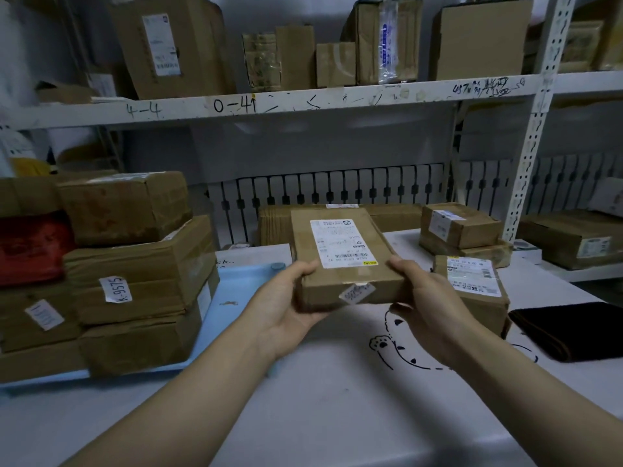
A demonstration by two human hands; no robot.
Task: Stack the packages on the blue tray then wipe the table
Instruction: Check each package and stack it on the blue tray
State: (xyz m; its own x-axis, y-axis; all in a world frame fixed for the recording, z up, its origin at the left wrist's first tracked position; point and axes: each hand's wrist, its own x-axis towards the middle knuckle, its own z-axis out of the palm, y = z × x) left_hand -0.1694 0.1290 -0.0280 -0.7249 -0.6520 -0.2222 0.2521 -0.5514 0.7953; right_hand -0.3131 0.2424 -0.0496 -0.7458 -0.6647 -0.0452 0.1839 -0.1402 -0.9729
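I hold a flat brown package with a white label above the middle of the white table. My left hand grips its near left corner, thumb on top. My right hand grips its near right corner the same way. The blue tray lies to the left, with several taped cardboard packages stacked on its left part. Another labelled package sits on the table just right of my right hand. A dark folded cloth lies at the table's right edge.
Two stacked boxes stand at the table's back right, and a flat carton lies behind the held package. A red parcel sits in the far-left pile. A white metal shelf loaded with boxes runs overhead.
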